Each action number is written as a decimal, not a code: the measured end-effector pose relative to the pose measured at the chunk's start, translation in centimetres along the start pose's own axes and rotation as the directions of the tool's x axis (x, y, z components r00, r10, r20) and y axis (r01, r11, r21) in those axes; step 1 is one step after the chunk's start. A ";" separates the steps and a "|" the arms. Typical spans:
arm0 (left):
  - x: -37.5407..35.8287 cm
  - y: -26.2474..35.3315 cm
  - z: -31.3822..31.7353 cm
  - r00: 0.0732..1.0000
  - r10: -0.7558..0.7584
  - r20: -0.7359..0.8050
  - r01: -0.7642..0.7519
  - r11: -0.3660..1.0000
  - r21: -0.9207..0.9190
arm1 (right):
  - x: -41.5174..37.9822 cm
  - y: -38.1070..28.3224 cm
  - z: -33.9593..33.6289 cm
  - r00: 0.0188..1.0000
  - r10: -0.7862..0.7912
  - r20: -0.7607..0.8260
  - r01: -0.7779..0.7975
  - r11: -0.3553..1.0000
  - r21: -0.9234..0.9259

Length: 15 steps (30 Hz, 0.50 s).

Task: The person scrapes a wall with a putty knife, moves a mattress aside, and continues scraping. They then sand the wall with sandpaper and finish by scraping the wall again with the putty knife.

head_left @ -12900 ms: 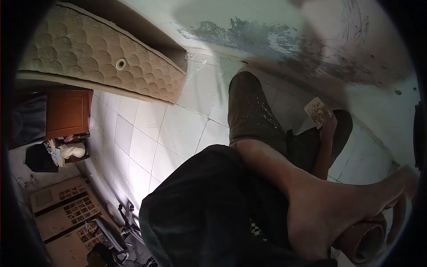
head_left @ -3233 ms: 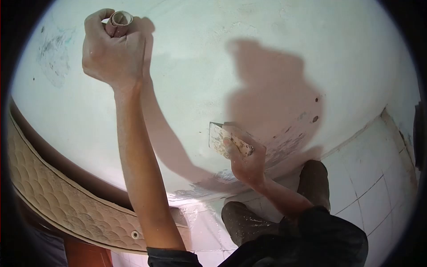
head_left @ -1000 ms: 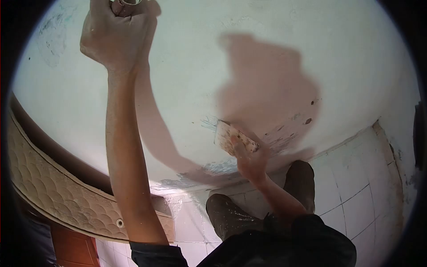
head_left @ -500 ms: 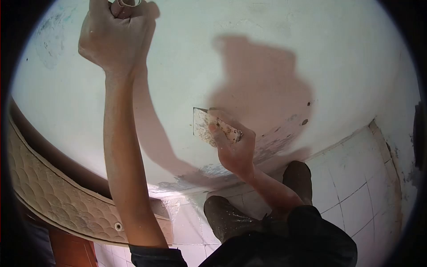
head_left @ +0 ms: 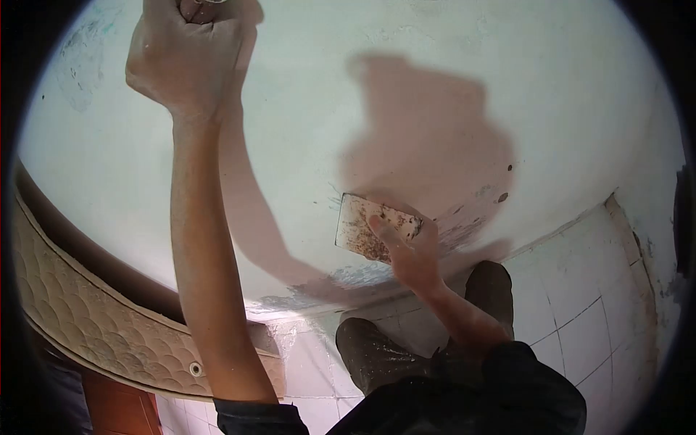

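My right hand [head_left: 415, 250] grips a putty-stained, rust-spotted flat scraper [head_left: 355, 221], its thumb lying over the plate. The scraper is against or very close to the pale wall [head_left: 297, 145], just above a rough, flaking patch [head_left: 362, 275] along the wall's foot. At the upper left, my left hand [head_left: 185, 61] is closed in a fist around a round reddish-brown handle [head_left: 199, 11]. Only the end of that handle shows; the rest is hidden by the fist or cut off by the frame. Pale dust coats the left hand.
A quilted tan mattress [head_left: 101, 312] leans along the lower left, near my left forearm. White floor tiles [head_left: 580, 326] lie below the wall, with my knees [head_left: 489, 290] close to it. A wall corner stands at the right. Shadows of my head and arm fall on the wall.
My right hand and the scraper have moved down and to the right across the wall, with the plate turned slightly. The left hand has barely moved.
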<state>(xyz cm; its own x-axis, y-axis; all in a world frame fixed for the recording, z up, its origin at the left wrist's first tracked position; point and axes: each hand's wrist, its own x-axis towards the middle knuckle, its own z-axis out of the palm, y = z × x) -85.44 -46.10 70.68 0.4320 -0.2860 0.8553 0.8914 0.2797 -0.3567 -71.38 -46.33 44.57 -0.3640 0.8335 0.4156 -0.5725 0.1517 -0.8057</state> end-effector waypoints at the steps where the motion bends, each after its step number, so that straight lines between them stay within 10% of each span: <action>1: 0.2 1.6 -0.4 1.000 -0.030 0.003 0.030 0.999 -0.028 | 0.2 0.3 0.1 0.999 -0.034 -0.023 0.034 0.999 -0.023; 15: -0.2 -1.1 0.4 0.999 -0.013 0.031 0.014 0.999 -0.030 | 0.3 -0.4 2.6 0.995 -0.050 -0.091 0.052 0.998 0.021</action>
<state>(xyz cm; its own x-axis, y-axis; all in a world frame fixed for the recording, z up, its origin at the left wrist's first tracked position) -86.59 -46.04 71.07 0.4156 -0.2615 0.8711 0.9012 0.2479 -0.3555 -73.20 -47.54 46.10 -0.2666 0.8697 0.4154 -0.6064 0.1837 -0.7737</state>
